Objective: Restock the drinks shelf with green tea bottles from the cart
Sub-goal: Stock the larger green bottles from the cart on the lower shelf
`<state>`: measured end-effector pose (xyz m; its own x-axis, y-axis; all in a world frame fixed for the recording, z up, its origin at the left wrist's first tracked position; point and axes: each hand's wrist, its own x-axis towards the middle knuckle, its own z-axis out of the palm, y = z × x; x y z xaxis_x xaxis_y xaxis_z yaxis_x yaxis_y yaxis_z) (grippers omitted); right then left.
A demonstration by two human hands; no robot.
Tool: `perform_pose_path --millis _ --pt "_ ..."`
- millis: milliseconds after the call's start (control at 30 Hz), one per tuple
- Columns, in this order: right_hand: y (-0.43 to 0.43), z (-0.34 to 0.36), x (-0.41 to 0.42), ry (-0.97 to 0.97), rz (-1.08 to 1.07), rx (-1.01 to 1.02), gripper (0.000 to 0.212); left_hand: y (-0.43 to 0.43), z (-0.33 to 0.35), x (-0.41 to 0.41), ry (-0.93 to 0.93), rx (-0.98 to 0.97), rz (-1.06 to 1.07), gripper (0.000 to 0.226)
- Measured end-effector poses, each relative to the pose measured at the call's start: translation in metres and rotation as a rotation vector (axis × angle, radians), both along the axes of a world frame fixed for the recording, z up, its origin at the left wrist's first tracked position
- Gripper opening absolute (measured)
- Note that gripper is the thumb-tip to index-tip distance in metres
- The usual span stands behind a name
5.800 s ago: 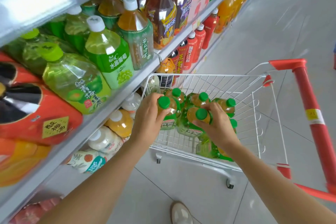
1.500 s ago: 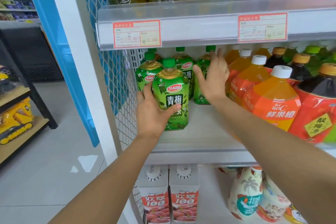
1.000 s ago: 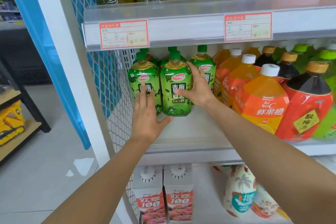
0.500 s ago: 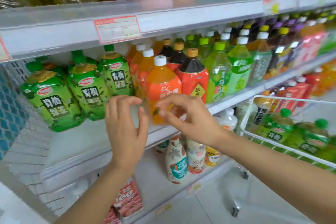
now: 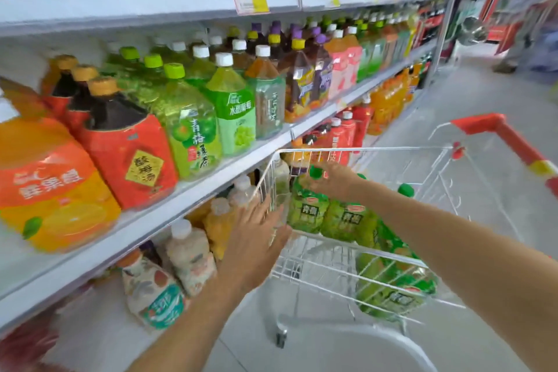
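Several green tea bottles (image 5: 344, 217) with green caps and green labels stand and lie in the white wire cart (image 5: 356, 269). My right hand (image 5: 335, 180) reaches into the cart and rests on the top of the nearest upright bottle (image 5: 306, 211); whether its fingers have closed on it is unclear. My left hand (image 5: 256, 238) hovers just outside the cart's left wire wall, fingers spread, holding nothing. The drinks shelf (image 5: 169, 205) runs along the left.
The shelf holds large orange juice (image 5: 51, 190), red plum drink (image 5: 126, 154) and light green bottles (image 5: 193, 130). Lower shelf bottles (image 5: 151, 290) stand beside the cart. The cart's red handle (image 5: 507, 139) is at the right, over grey floor tiles (image 5: 483, 93).
The view has swung right from the shelf's left end to the cart. Both hands let go of the shelved green tea bottles and moved down to the cart, the right one onto a bottle.
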<state>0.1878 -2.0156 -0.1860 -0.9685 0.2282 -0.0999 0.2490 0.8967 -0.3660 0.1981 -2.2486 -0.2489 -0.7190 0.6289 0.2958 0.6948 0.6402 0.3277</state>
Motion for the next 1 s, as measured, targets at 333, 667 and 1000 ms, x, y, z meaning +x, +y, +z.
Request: perform_pose_path --millis 333,667,1000 --pt "0.011 -0.030 -0.016 0.124 -0.031 -0.127 0.046 0.000 0.001 -0.003 -0.054 0.036 -0.005 0.089" --pt "0.005 0.049 0.018 0.343 0.202 -0.225 0.040 0.026 0.055 -0.008 -0.371 0.226 0.043 0.089" --pt "0.036 0.089 0.020 0.236 0.177 -0.769 0.054 0.045 0.073 -0.027 -0.592 0.664 0.155 0.070"
